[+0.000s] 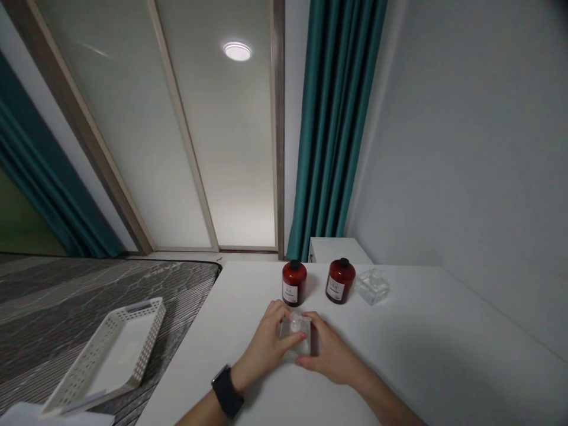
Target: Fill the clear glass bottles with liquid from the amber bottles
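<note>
Both hands are around a clear, square-sided container [289, 345] with a rounded, whitish top piece [295, 322], low over the white table [213, 355] or on it. My left hand [271, 336], a dark watch on its wrist, is closed at the left side and top, its thumb lying across the front. My right hand [326, 351] grips the right side between thumb and fingers. Just behind the hands stands a dark red bottle [294, 281] with a black cap and a white label. A second red bottle [341, 280] is upright to its right. Beside that lies a clear, faceted glass-like piece [372, 286].
A white perforated basket [148, 349] rests on the grey patterned surface [186, 296] at the left. Beyond the table are a low white cabinet [339, 248], a teal curtain [339, 118] and frosted sliding doors [222, 148]. A pale wall [479, 148] runs along the right.
</note>
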`<action>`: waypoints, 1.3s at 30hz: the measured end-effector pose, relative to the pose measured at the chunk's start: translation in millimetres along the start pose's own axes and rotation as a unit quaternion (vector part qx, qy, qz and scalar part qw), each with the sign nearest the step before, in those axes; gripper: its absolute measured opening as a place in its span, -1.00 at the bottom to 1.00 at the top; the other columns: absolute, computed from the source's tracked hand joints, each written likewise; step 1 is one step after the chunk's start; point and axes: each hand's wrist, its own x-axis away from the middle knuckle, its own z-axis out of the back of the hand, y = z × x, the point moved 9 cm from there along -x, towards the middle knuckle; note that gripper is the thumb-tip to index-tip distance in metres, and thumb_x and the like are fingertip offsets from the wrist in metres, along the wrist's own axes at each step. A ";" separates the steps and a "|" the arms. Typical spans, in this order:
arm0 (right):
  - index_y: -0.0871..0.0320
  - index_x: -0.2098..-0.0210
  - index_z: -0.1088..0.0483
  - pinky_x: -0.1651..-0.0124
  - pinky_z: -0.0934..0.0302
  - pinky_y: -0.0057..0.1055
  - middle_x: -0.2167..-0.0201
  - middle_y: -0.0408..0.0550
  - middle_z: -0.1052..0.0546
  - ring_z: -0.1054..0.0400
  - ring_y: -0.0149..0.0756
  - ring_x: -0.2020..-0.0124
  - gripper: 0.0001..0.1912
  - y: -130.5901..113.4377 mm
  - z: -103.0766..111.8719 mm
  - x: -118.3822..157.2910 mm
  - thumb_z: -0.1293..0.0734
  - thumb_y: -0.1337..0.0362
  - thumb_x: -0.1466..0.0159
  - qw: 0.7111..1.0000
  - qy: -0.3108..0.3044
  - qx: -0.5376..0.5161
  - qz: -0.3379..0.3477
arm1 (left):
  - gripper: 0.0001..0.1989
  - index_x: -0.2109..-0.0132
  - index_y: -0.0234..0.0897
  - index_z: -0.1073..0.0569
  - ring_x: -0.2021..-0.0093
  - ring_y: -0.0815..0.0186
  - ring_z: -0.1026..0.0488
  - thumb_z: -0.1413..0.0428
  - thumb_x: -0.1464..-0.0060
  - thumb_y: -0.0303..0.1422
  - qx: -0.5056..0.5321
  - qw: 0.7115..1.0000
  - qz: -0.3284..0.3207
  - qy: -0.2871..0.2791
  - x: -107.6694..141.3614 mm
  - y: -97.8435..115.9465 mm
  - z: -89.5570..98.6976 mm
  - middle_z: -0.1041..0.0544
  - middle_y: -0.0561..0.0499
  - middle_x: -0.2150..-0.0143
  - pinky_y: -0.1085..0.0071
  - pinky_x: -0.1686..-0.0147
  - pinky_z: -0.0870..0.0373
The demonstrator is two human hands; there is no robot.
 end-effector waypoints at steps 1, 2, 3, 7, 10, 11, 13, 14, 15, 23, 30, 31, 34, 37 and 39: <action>0.03 -0.08 -0.36 -0.16 -0.25 0.00 -0.01 -0.03 -0.53 -0.39 0.07 -0.05 -0.24 1.4 1.3 0.0 -0.58 0.35 0.11 1.000 -0.008 -0.002 -0.006 | -0.73 0.28 -0.22 -0.36 0.04 0.11 -0.35 -0.26 -0.13 -0.19 0.010 1.000 -0.012 -0.024 -0.1 -0.2 0.2 -0.41 -0.05 0.12 0.21 0.02 -0.33; 0.04 -0.09 -0.35 -0.16 -0.25 0.00 -0.02 -0.02 -0.52 -0.39 0.07 -0.05 -0.23 1.6 1.7 -0.1 -0.58 0.34 0.11 1.000 -0.025 -0.008 -0.007 | -0.71 0.21 -0.23 -0.39 -0.01 0.09 -0.35 -0.29 -0.09 -0.19 0.022 0.998 -0.028 -0.057 0.4 0.3 0.0 -0.41 -0.08 0.04 0.20 -0.02 -0.33; 0.05 -0.11 -0.34 -0.17 -0.24 -0.01 -0.03 -0.01 -0.51 -0.38 0.05 -0.07 -0.23 0.5 1.6 -0.3 -0.57 0.34 0.09 0.999 -0.045 -0.018 -0.004 | -0.62 0.09 -0.22 -0.41 -0.05 0.06 -0.33 -0.34 -0.03 -0.18 0.026 0.993 -0.039 -0.106 2.1 -0.1 -2.3 -0.40 -0.11 -0.03 0.19 -0.06 -0.32; 0.08 0.02 -0.37 -0.17 -0.23 -0.09 0.00 -0.01 -0.43 -0.33 -0.02 -0.10 -0.52 -12.8 11.5 -3.6 -0.45 0.32 -0.05 0.997 -0.017 -0.053 0.046 | -0.31 -0.18 -0.20 -0.30 -0.02 0.10 -0.37 -0.39 0.07 -0.30 -0.016 0.983 -0.010 -0.185 8.2 -16.7 1.9 -0.41 -0.09 -0.07 0.21 -0.03 -0.34; 0.07 0.12 -0.35 -0.15 -0.23 -0.13 0.08 -0.04 -0.41 -0.33 -0.06 -0.06 -0.60 -17.9 15.3 -4.7 -0.43 0.34 -0.05 0.995 0.072 -0.050 0.053 | -0.36 -0.11 -0.20 -0.33 0.05 0.14 -0.39 -0.40 0.10 -0.32 -0.038 0.985 0.014 -0.168 9.1 -26.8 2.0 -0.44 -0.04 0.00 0.23 0.00 -0.35; 0.06 0.03 -0.33 -0.15 -0.22 -0.13 0.08 -0.05 -0.41 -0.34 -0.08 -0.04 -0.52 -17.6 12.1 -4.9 -0.42 0.35 -0.05 0.994 0.083 -0.054 0.042 | -0.36 -0.09 -0.20 -0.33 0.06 0.14 -0.39 -0.40 0.12 -0.32 -0.037 0.986 0.017 -0.164 9.3 -28.3 0.1 -0.44 -0.04 0.00 0.24 0.01 -0.35; 0.04 -0.17 -0.23 -0.15 -0.21 -0.12 0.10 -0.06 -0.44 -0.37 -0.11 0.00 -0.32 -17.8 3.8 -4.9 -0.41 0.38 -0.06 0.994 0.084 -0.067 0.026 | -0.37 -0.06 -0.21 -0.34 0.07 0.14 -0.38 -0.41 0.14 -0.32 -0.033 0.987 0.024 -0.156 9.5 -30.0 -3.6 -0.44 -0.04 0.01 0.25 0.04 -0.35; 0.04 -0.24 -0.16 -0.17 -0.20 -0.11 0.09 -0.05 -0.45 -0.37 -0.11 0.00 -0.24 -18.3 0.5 -4.9 -0.40 0.38 -0.06 0.994 0.080 -0.074 0.022 | -0.37 -0.05 -0.22 -0.34 0.07 0.14 -0.38 -0.41 0.15 -0.32 -0.030 0.987 0.026 -0.153 9.5 -30.3 -5.0 -0.44 -0.04 0.02 0.26 0.04 -0.35; 0.03 -0.29 -0.11 -0.19 -0.18 -0.10 0.10 -0.05 -0.46 -0.38 -0.11 -0.01 -0.19 -18.9 -1.9 -5.0 -0.40 0.39 -0.07 0.994 0.073 -0.081 0.019 | -0.38 -0.05 -0.22 -0.34 0.08 0.14 -0.38 -0.41 0.15 -0.32 -0.025 0.988 0.028 -0.151 9.5 -30.3 -5.8 -0.44 -0.04 0.02 0.26 0.05 -0.35; 0.03 -0.26 -0.20 -0.21 -0.16 -0.10 0.08 -0.07 -0.41 -0.34 -0.11 -0.03 -0.20 -18.6 5.9 -7.6 -0.41 0.38 -0.03 0.996 0.078 -0.051 0.012 | -0.38 -0.08 -0.22 -0.31 0.04 0.11 -0.39 -0.37 0.11 -0.29 -0.003 0.988 0.007 -0.153 10.1 -29.5 -8.4 -0.44 -0.08 -0.02 0.24 0.02 -0.34; 0.01 -0.35 -0.01 -0.29 -0.06 -0.09 -0.05 0.00 -0.43 -0.32 -0.12 -0.13 -0.14 -25.8 -2.7 -3.1 -0.27 0.47 -0.08 0.996 0.021 -0.073 0.053 | -0.37 -0.10 -0.22 -0.32 0.00 0.05 -0.38 -0.34 0.12 -0.30 0.015 0.990 -0.028 -0.140 9.6 -33.2 -13.7 -0.42 -0.11 -0.05 0.19 -0.02 -0.34; 0.01 -0.35 0.00 -0.31 -0.04 -0.08 -0.08 0.00 -0.41 -0.30 -0.12 -0.16 -0.13 -25.8 -3.7 -2.5 -0.27 0.48 -0.07 0.996 0.018 -0.072 0.053 | -0.37 -0.10 -0.22 -0.32 0.00 0.05 -0.38 -0.34 0.12 -0.30 0.015 0.990 -0.030 -0.139 9.6 -33.8 -13.8 -0.42 -0.11 -0.05 0.19 -0.02 -0.34; 0.04 -0.32 -0.06 -0.26 -0.10 -0.08 0.02 -0.02 -0.41 -0.32 -0.11 -0.08 -0.17 -22.5 -1.7 -2.7 -0.31 0.44 -0.08 0.997 0.042 -0.057 0.040 | -0.37 -0.10 -0.23 -0.31 0.03 0.07 -0.39 -0.34 0.13 -0.31 0.009 0.990 -0.030 -0.137 9.7 -35.3 -13.7 -0.42 -0.10 -0.03 0.21 0.02 -0.36; 0.06 -0.31 -0.06 -0.25 -0.11 -0.08 0.06 -0.02 -0.43 -0.35 -0.12 -0.04 -0.19 -22.4 -1.2 -3.7 -0.30 0.43 -0.09 0.995 0.050 -0.069 0.043 | -0.37 -0.10 -0.22 -0.31 0.00 0.06 -0.38 -0.34 0.13 -0.33 0.007 0.990 -0.031 -0.140 9.9 -34.3 -14.2 -0.41 -0.09 -0.04 0.19 -0.01 -0.35; 0.03 -0.32 -0.04 -0.30 -0.04 -0.08 -0.02 -0.01 -0.43 -0.31 -0.12 -0.12 -0.15 -26.4 -3.5 -3.3 -0.25 0.48 -0.05 0.994 0.033 -0.086 0.061 | -0.36 -0.11 -0.21 -0.31 -0.02 0.05 -0.38 -0.34 0.13 -0.35 0.005 0.989 -0.032 -0.143 9.8 -32.4 -14.8 -0.41 -0.08 -0.04 0.19 -0.03 -0.34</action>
